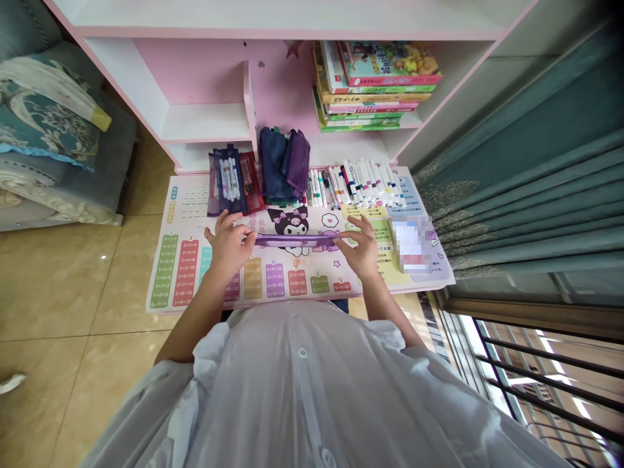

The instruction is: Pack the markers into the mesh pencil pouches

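Observation:
A purple pencil pouch (295, 240) is held edge-on between both hands, just above the desk mat (190, 260) with its multiplication tables and cartoon figure. My left hand (228, 244) pinches the pouch's left end. My right hand (361, 246) grips its right end with fingers curled. Behind the hands, a row of marker pens (358, 183) lies along the back of the desk. To their left stand mesh pouches (229, 181) holding pens, and dark blue and purple fabric pouches (284, 162).
A pink and white shelf unit (205, 123) rises behind the desk, with stacked picture books (375, 84) at its right. A blurred white card (413, 244) lies on the mat's right side. Teal curtains (526, 188) hang at the right; a sofa (53, 143) stands at the left.

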Action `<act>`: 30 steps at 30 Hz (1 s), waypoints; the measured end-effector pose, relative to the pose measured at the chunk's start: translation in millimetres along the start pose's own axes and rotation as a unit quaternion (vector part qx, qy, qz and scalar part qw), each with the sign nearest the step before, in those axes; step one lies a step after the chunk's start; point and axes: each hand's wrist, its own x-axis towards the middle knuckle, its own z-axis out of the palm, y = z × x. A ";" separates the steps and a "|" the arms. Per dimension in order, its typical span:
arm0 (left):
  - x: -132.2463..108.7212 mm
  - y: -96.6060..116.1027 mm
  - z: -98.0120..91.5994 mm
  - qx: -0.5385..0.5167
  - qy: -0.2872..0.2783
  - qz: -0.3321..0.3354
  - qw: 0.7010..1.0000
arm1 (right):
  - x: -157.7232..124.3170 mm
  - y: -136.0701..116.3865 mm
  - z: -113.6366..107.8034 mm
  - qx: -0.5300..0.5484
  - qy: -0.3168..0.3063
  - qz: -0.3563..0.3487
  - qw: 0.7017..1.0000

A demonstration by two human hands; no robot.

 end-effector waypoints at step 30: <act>0.6 -1.9 1.6 0.055 0.016 0.063 0.996 | 9.4 -5.4 -8.9 0.010 -0.062 -0.068 0.996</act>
